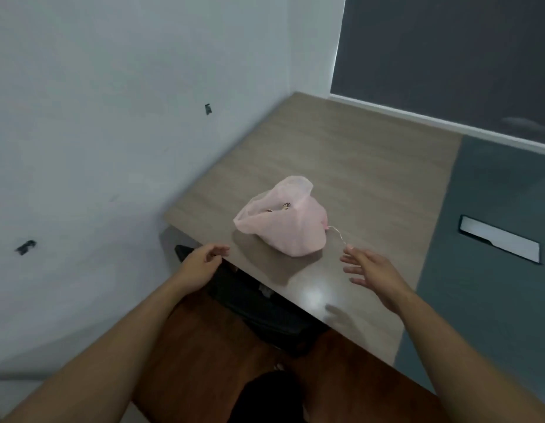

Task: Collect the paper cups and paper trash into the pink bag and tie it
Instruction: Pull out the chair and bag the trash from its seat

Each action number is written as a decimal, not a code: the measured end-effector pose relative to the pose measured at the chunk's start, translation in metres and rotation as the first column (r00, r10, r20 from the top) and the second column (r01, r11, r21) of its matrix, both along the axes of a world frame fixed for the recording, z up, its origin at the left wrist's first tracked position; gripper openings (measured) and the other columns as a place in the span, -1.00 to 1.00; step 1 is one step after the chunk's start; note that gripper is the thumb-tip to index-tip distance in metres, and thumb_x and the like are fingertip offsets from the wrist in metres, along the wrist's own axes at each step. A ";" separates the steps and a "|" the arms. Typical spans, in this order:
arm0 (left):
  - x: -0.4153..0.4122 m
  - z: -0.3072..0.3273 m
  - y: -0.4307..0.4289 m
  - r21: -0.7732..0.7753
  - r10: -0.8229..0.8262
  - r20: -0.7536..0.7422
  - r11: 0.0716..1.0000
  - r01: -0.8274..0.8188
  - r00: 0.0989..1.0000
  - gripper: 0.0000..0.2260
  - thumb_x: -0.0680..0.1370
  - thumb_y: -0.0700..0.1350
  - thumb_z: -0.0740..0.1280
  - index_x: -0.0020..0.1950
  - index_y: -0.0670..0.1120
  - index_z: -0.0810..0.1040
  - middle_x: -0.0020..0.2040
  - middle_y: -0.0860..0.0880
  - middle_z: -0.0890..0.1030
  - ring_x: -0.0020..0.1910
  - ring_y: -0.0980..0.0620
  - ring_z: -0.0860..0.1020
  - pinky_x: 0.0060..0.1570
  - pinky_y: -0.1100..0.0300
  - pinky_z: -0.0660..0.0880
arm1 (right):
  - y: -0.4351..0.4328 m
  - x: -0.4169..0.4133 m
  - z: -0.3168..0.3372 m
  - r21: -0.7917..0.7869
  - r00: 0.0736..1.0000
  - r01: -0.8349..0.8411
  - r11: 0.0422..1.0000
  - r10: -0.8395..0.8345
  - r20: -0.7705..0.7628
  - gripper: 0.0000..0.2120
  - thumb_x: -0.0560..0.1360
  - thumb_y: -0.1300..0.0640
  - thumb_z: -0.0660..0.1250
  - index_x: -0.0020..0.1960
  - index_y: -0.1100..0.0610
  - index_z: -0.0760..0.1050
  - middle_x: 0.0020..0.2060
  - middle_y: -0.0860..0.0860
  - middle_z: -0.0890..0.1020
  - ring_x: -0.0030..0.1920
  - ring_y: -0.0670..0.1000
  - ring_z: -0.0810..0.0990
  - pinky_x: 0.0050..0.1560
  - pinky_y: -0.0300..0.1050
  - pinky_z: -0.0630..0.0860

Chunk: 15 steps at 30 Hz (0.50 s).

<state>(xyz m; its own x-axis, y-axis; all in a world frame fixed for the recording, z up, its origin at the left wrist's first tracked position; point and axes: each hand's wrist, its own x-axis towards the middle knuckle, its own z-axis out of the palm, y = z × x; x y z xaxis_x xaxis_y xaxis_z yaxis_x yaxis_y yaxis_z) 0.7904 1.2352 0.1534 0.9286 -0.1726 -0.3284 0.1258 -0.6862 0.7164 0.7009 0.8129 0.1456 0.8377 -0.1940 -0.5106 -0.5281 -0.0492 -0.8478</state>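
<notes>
Bare hands, both loosely spread, nothing clamped: left hand [201,264] at the near edge of the wood-grain surface [341,154], right hand [371,270] with fingertips at the thin white drawstring [338,235], grip unclear. Pink mesh bag [283,221] sits just ahead between them, mouth open, upright; right hand nearer.

An office-like room is suggested by a laminate desk [341,154], plain white wall [112,87] and dark panel [448,50].
</notes>
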 end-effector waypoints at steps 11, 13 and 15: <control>-0.030 -0.004 0.029 0.327 -0.381 -0.039 0.868 0.372 0.924 -0.52 0.68 -0.09 0.33 0.61 0.01 0.41 0.51 -0.03 0.44 0.53 -0.05 0.39 0.51 0.06 0.37 | 0.120 -0.054 -0.010 -0.150 0.967 -0.250 0.957 0.256 0.020 -0.62 0.60 -0.27 0.47 0.27 -0.03 0.69 0.17 -0.12 0.75 0.16 -0.18 0.69 0.33 -0.09 0.62; -0.019 -0.008 0.036 0.366 -0.436 -0.103 0.819 0.441 0.894 -0.44 0.65 -0.06 0.35 0.65 0.02 0.33 0.55 -0.05 0.38 0.58 -0.11 0.32 0.59 -0.04 0.29 | 0.140 -0.051 -0.016 -0.207 0.960 -0.278 0.938 0.281 -0.012 -0.55 0.54 -0.34 0.50 0.27 -0.07 0.68 0.16 -0.18 0.74 0.16 -0.19 0.70 0.37 -0.05 0.61; -0.007 -0.016 0.044 0.438 -0.506 -0.148 0.737 0.515 0.850 -0.37 0.63 -0.03 0.37 0.69 0.03 0.27 0.57 -0.10 0.35 0.63 -0.16 0.26 0.68 -0.18 0.10 | 0.163 -0.050 -0.021 -0.261 0.948 -0.318 0.912 0.311 -0.069 -0.42 0.47 -0.42 0.50 0.34 -0.09 0.64 0.25 -0.19 0.69 0.25 -0.14 0.66 0.40 -0.05 0.57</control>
<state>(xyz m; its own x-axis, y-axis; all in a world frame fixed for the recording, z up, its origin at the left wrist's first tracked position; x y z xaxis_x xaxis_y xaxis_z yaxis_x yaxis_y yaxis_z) 0.7836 1.2794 0.1374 0.7370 -0.4497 -0.5046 -0.3272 -0.8906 0.3158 0.6513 0.9756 0.1249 0.8651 -0.0540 -0.4986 -0.4694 -0.4371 -0.7672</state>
